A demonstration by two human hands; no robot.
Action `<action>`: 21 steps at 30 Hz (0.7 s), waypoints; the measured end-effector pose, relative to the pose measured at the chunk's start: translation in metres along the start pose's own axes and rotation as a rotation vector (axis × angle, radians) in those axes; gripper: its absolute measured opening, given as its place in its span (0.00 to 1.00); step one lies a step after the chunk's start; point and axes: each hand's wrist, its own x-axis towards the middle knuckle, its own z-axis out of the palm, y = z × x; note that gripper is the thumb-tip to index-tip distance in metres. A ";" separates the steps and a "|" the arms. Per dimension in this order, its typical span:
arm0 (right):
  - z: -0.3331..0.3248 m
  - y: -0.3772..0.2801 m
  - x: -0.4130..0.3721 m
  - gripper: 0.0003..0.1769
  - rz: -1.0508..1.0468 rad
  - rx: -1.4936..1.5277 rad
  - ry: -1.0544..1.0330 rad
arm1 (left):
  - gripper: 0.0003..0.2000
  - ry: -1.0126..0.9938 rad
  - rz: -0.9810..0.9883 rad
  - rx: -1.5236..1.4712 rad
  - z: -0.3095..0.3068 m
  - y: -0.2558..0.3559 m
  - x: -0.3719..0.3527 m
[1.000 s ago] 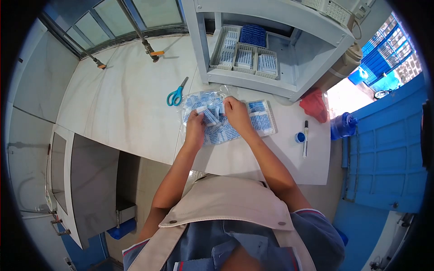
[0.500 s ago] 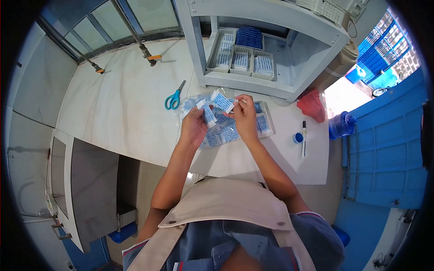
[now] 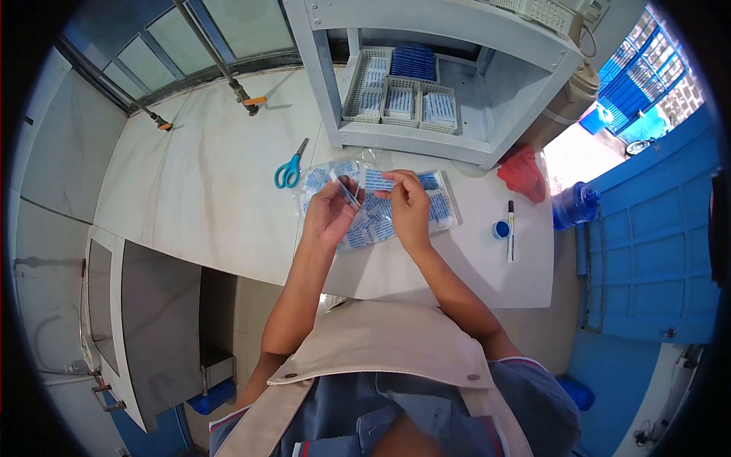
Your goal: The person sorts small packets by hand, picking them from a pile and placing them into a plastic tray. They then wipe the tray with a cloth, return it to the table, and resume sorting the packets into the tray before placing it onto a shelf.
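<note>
Near the middle of the table, my left hand (image 3: 329,212) is closed on a white packet (image 3: 346,190), seen nearly edge-on. Just to its right, my right hand (image 3: 409,204) pinches another packet (image 3: 376,181) with blue print, held out toward the left hand. Both hands are above a clear plastic bag (image 3: 369,226) full of blue-printed packets. Under the bag's right side lies a tray (image 3: 454,211) with more such packets. Teal scissors (image 3: 288,174) rest to the left of the bag.
A white shelf (image 3: 415,140) behind the bag holds baskets (image 3: 439,107) of packets. On the right of the table (image 3: 487,278) are a marker (image 3: 511,232), a round blue-topped container (image 3: 500,229) and a red cloth (image 3: 522,174). Two pipes with orange-handled valves (image 3: 255,101) stand at the back left.
The packet in my left hand has turned from face-on to nearly edge-on. My right hand's packet has moved slightly down and lies more level. The view has shifted slightly.
</note>
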 end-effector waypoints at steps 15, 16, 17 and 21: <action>-0.001 -0.029 -0.014 0.12 -0.145 -0.392 0.004 | 0.19 -0.093 0.215 0.313 0.030 -0.038 -0.018; 0.000 -0.034 -0.018 0.14 -0.159 -0.458 -0.030 | 0.19 -0.094 0.213 0.314 0.031 -0.040 -0.018; -0.001 -0.036 -0.021 0.14 -0.158 -0.458 -0.028 | 0.20 -0.058 0.249 0.336 0.031 -0.042 -0.018; -0.003 -0.034 -0.027 0.15 -0.021 -0.429 -0.044 | 0.22 -0.007 0.270 0.355 0.042 -0.051 -0.025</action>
